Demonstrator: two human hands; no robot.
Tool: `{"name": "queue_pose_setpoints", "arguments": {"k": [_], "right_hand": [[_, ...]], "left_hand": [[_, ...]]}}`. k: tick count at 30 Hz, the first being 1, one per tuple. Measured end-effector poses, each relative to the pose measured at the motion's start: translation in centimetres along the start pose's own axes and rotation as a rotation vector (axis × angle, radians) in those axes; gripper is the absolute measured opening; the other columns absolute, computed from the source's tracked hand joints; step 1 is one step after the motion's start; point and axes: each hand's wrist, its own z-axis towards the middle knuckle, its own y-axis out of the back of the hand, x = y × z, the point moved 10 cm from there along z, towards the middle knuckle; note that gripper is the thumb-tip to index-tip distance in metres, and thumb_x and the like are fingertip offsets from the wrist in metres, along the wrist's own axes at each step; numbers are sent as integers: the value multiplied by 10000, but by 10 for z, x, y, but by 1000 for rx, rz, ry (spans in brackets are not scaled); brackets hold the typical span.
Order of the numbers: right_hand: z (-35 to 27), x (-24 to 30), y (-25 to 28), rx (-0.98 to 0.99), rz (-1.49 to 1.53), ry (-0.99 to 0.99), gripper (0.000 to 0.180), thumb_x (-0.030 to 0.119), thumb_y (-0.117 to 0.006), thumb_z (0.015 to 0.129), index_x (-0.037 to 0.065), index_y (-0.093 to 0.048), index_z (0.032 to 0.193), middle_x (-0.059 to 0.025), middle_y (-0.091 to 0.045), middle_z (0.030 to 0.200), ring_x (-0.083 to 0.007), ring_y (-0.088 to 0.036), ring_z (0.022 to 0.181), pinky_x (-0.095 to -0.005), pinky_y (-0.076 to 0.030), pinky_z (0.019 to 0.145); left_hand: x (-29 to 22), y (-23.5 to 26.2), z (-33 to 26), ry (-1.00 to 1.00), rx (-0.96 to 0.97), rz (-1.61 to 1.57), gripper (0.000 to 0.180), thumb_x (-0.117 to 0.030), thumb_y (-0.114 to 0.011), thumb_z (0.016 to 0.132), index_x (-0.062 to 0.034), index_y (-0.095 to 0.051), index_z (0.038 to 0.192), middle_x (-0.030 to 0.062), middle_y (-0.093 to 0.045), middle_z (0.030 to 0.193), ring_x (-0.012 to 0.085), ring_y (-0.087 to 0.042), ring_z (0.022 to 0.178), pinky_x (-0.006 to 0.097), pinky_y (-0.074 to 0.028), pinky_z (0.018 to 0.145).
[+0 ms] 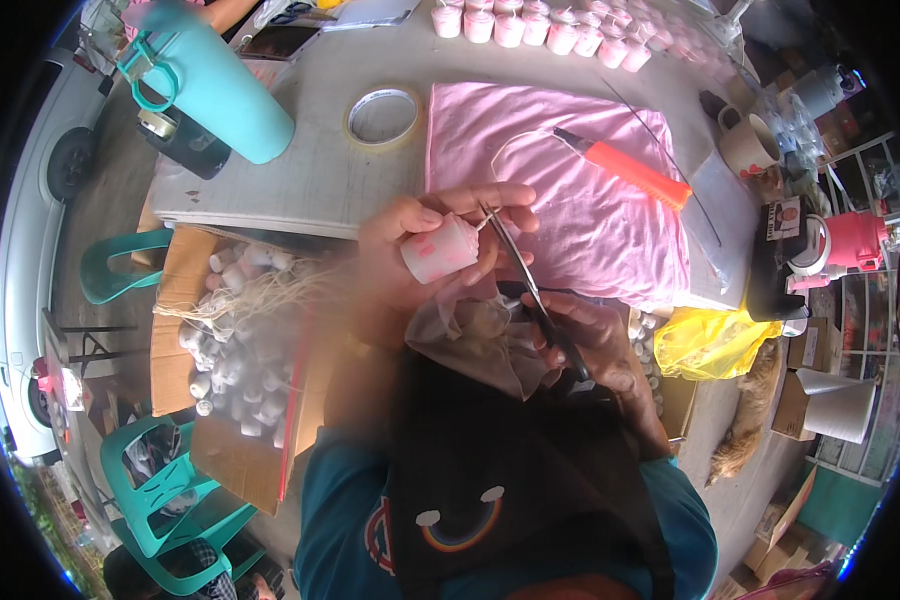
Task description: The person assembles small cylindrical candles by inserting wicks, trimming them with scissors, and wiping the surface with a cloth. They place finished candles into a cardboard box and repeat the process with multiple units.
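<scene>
In my left hand lies a small white and pink candle, tilted so that its short wick points to the upper right. My thumb and fingers close around it. My right hand grips a pair of dark-handled scissors. Their narrow metal blades reach up to the wick end of the candle; whether they touch the wick I cannot tell. Below the candle, a piece of thin whitish fabric hangs by my lap. A pink cloth is spread on the table just beyond both hands.
An orange-handled tool and a thin rod lie over the cloth. A tape roll and teal tumbler are left; several pink candles stand behind. Boxes flank me, the left box holding white pieces and strands.
</scene>
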Motion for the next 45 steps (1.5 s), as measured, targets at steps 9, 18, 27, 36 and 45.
{"name": "queue_pose_setpoints", "arguments": {"k": [9,18,27,36,45], "right_hand": [[4,13,-8,53,-24,108,568,35,-707,851,30,-484,1374,13,-597,869,-31,-523,730,-189,-433,641],[-2,14,4,-102,-208,58,518,-3,-686,843,22,-520,1334,-21,-646,933,-55,-594,716,-204,-468,587],[3,154,44,-598,-1510,398,404,135,-699,794,95,-604,1185,-152,-675,992,-298,-664,903,-405,-507,801],[36,130,52,-435,-1970,122,392,241,-641,841,136,-566,1211,-98,-639,1007,-256,-600,1057,-451,-367,986],[22,136,52,-498,-1831,225,359,241,-644,839,134,-600,1180,-84,-647,1011,-253,-597,1044,-451,-374,962]], "left_hand": [[2,-7,0,-23,85,-158,788,-338,-425,727,152,-412,1344,269,-589,1142,166,-546,600,446,-438,965],[-1,-2,1,-60,40,-39,769,-319,-422,743,134,-403,1363,253,-588,1159,169,-544,606,443,-433,980],[-78,30,34,-542,-409,787,608,22,-595,895,-5,-343,1448,85,-448,1403,144,-592,1019,271,-482,922],[-80,41,178,-629,-321,1503,755,17,-683,730,-11,-374,1418,178,-461,1388,276,-509,1214,376,-432,1008],[-102,19,162,-861,-420,1839,424,-59,-626,826,-9,-571,1243,182,-637,1150,295,-626,1054,369,-499,911]]}}
